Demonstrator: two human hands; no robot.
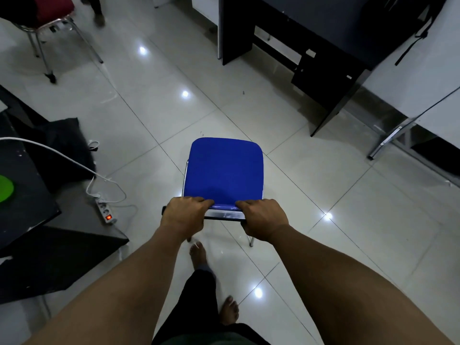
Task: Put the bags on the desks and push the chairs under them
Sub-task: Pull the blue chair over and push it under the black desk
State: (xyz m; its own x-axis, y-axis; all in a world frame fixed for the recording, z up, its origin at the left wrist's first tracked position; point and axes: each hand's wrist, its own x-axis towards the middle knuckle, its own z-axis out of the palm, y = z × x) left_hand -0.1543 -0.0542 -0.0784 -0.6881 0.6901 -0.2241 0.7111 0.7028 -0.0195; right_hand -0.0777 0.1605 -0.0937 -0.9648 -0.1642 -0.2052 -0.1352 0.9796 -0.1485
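Head view: left hand (pixel 185 215) and right hand (pixel 263 219) both grip one blue chair (pixel 225 170); one desk (pixel 323 28) ahead.

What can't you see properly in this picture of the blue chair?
- Blue chair backrest top: covered by the left hand and right hand in the head view.
- Its front legs: hidden under the seat.
- Black desk top: cut off by the upper edge, so any bag there can't be confirmed.
- Red chair: cut off at the top-left corner.
- Green thing: cut off by the left edge.
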